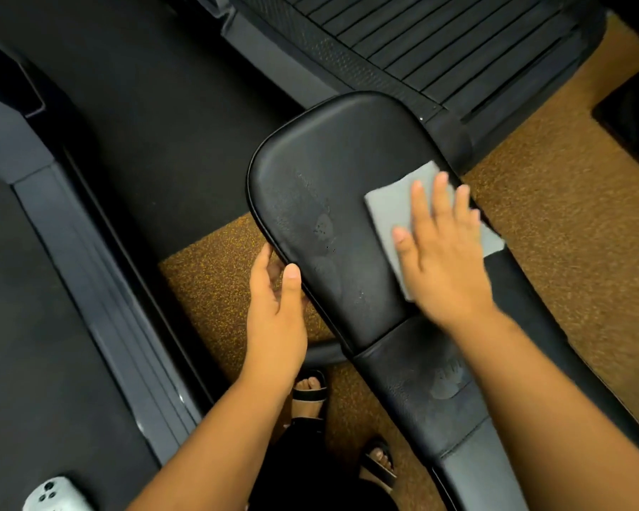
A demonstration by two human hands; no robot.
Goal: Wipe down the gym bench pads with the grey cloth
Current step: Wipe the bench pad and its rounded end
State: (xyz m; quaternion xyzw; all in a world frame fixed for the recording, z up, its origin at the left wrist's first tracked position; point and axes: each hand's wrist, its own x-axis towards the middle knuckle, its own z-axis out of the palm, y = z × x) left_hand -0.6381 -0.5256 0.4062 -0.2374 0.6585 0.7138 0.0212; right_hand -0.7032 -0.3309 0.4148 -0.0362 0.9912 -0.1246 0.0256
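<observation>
**Grey cloth flat under the right hand on the black bench pad**

Two bare forearms reach in from the lower edge, nearest the viewer; between them stand two feet in black open-toed sandals [309,394] on a speckled brown-and-ochre floor [569,230] with a grainy, rubber-crumb look. The left hand [276,307] holds the near-left edge of the upper pad [332,186], its thumb lying on top and its fingers curled under the rim. The right hand [447,252] lies flat, fingers straight and slightly spread, pressing the grey cloth [395,208] onto the pad's right side; the hand is a little blurred. The cloth is a thin, matte, folded rectangle, its far corner and right edge showing past the fingers. The upper pad is black, smooth, leather-like, with rounded corners and a piped border; dull smudged patches mark its middle. A seam divides it from the lower pad [421,392], of the same grained black covering, with a faint pale mark on it. Left of the surface runs a dark grey treadmill frame [100,289]; beyond lies a ribbed black slatted deck [439,38]. A pale phone [52,494] shows at the lower-left corner.
</observation>
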